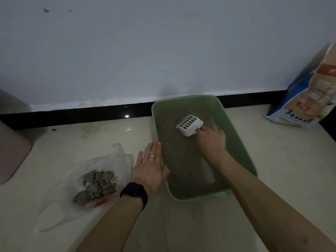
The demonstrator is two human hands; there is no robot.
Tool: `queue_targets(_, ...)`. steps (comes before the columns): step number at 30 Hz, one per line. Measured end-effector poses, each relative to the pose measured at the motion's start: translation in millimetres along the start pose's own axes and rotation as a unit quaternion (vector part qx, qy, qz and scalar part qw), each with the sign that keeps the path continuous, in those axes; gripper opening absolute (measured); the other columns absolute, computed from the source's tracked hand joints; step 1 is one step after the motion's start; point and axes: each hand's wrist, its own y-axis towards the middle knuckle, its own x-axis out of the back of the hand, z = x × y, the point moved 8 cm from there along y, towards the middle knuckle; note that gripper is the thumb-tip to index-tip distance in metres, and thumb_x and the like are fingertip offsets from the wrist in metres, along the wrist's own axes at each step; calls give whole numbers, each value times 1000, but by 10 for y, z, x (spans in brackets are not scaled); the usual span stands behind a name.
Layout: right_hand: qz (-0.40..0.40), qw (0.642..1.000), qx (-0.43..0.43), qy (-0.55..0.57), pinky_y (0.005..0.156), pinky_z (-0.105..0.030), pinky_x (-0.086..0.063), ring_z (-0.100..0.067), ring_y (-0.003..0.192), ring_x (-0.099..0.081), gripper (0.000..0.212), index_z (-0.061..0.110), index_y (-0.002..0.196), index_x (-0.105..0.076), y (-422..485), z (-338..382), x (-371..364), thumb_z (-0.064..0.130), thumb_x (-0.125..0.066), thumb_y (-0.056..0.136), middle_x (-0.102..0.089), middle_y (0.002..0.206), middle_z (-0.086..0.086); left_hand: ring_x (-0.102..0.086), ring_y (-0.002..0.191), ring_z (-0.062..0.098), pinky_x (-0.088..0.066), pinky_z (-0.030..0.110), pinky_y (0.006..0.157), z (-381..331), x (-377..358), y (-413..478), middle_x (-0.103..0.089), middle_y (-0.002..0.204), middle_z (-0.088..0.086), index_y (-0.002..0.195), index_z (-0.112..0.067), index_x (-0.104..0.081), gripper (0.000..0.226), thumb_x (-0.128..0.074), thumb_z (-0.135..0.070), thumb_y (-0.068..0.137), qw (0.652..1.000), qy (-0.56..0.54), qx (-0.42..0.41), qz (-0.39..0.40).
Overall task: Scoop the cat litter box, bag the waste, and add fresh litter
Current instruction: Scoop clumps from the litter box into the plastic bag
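A green litter box (241,142) with grey litter stands on the tiled floor against the wall. My right hand (211,138) grips the handle of a white slotted scoop (189,124), whose head rests on the litter at the far end of the box. With straight fingers, my left hand (151,168) lies flat against the box's left rim. A clear plastic bag (85,182) holding grey litter clumps lies open on the floor left of that hand. At the right edge, a blue and tan litter sack (305,99) leans against the wall.
A pinkish bin (12,150) stands at the far left by the wall. A black skirting strip (81,115) runs along the wall's foot. Dark crumbs lie scattered on the floor left of the box.
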Motion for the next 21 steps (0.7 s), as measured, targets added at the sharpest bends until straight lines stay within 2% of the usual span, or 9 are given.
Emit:
queue_targets(6, 38, 999, -18, 31, 92, -36, -43, -30, 113, -54, 39, 32, 135, -53, -542, -494, -342, 26, -38, 99, -56, 136, 4, 23, 146, 12, 9, 38, 120, -7, -20, -22, 28, 159, 0, 149, -16, 29, 75, -23, -45, 102, 1000, -6, 1, -5)
queue_targets(8, 36, 998, -26, 46, 95, -36, -45, -30, 110, -57, 37, 35, 134, -54, -701, -619, -398, 33, -42, 99, -56, 136, 7, 22, 147, 14, 8, 38, 121, -10, -24, -24, 26, 159, 1, 150, -15, 27, 75, -23, -45, 102, 1000, -5, -3, -12)
queue_targets(11, 1, 997, -60, 44, 87, -32, -46, -26, 106, -60, 36, 35, 125, -62, -858, -771, -269, 44, -52, 91, -62, 126, 9, 22, 147, 14, 8, 39, 122, -12, -30, -18, 25, 160, 2, 150, -14, 26, 75, -23, -44, 102, 1000, -10, -7, -18)
queue_targets(13, -21, 992, -82, 93, 84, -33, -49, -27, 105, -61, 39, 33, 126, -61, -904, -808, -138, 38, -56, 87, -62, 125, 7, 22, 147, 13, 9, 39, 121, -12, -35, -18, 26, 160, 2, 150, -14, 26, 75, -22, -44, 102, 1000, -15, -7, -20)
queue_targets(16, -45, 969, -113, 216, 82, -37, -51, -32, 104, -63, 40, 31, 128, -62, -868, -823, -10, 24, -52, 90, -64, 125, -1, 23, 147, 13, 9, 39, 121, -14, -32, -29, 28, 159, 1, 150, -14, 27, 74, -22, -43, 102, 1000, -19, -6, -22)
queue_targets(18, -54, 949, -137, 279, 75, -34, -50, -31, 91, -66, 38, 28, 127, -64, -771, -854, -27, 19, -49, 93, -70, 111, -8, 24, 146, 13, 10, 38, 121, -15, -28, -31, 29, 158, 0, 149, -14, 27, 74, -22, -43, 102, 999, -20, -9, -23)
queue_targets(21, -51, 920, -181, 343, 66, -31, -49, -24, 73, -63, 34, 23, 122, -67, -645, -944, -176, 18, -46, 96, -71, 91, -8, 25, 145, 12, 11, 38, 120, -4, -40, -19, 28, 159, 0, 149, -14, 28, 75, -23, -43, 102, 999, -24, -8, -27)
